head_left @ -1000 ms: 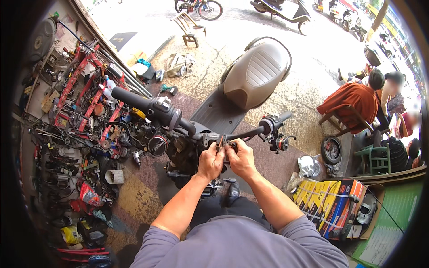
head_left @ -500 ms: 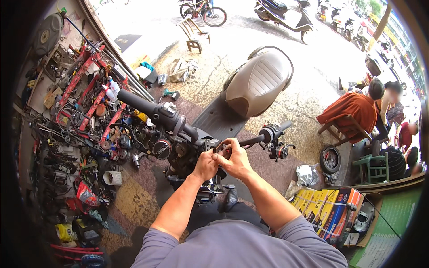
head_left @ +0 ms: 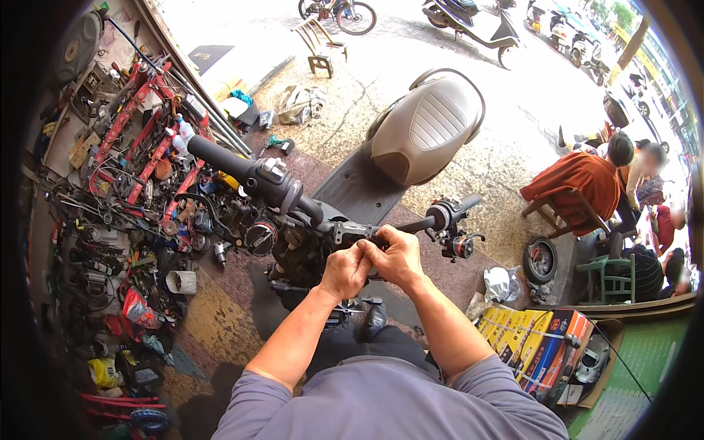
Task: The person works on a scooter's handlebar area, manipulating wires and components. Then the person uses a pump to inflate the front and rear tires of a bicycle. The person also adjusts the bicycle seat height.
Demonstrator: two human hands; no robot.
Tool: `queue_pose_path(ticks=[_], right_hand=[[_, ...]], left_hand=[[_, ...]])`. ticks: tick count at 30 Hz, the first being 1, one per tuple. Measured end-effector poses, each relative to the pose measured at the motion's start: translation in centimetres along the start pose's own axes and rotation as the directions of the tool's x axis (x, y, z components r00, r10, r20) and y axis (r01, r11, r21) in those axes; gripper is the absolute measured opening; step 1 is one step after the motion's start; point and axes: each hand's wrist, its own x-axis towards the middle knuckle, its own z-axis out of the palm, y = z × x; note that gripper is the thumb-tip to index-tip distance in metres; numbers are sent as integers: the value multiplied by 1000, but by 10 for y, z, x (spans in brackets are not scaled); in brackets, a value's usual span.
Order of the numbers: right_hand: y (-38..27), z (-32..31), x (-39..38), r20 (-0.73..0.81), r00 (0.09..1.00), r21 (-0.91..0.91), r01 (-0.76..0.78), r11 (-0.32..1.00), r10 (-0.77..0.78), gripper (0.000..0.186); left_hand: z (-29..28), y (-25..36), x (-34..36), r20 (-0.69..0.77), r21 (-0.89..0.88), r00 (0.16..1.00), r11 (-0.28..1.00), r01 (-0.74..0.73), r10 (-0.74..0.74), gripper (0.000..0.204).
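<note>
Close together over the middle of a scooter's handlebar (head_left: 356, 229), my hands are both closed, thumbs and fingertips meeting. My left hand (head_left: 343, 273) curls against the right one on its near side. The fingers of my right hand (head_left: 400, 257) bend round a small dark part by the bar's centre. What the fingertips pinch is hidden beneath them. To the left is the black grip (head_left: 220, 158) with its switch housing; a round capped part (head_left: 261, 238) sits below it. The right-hand end (head_left: 456, 213) of the bar carries another lever and reservoir. Beyond lie the footboard (head_left: 359, 187) and tan seat (head_left: 433, 125).
A heap of tools and parts (head_left: 147, 213) fills the left side. On the right stand strapped yellow boxes (head_left: 521, 337), a wheel with a tyre (head_left: 540, 262) and a green chair (head_left: 612, 277). People sit there, one in orange (head_left: 576, 187). A wooden chair (head_left: 320, 48) stands outside.
My hands have shifted slightly to the right along the bar. The right fingers, stretched out before, are now more curled, and both thumbs have come together.
</note>
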Motion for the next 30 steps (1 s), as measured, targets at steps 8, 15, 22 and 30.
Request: queue_pose_path(ticks=[8,15,22,30], right_hand=[[-8,4,-10,-84,996,-205,12,979,-30,27],[-1,-8,-7,89,988,49,123,991,-127,27],[-2,-25,-3,250,957,-93,172,981,-144,23],[-20,-24,2,215,977,-207,43,977,3,24]], left_hand=[[7,-2,-3,-32,41,999,999,12,-11,24],[1,-3,-7,-3,-123,987,979,160,-161,29],[-1,-5,-8,137,-208,967,948,242,-217,24],[-4,-8,-4,146,-88,980,985,150,-137,15]])
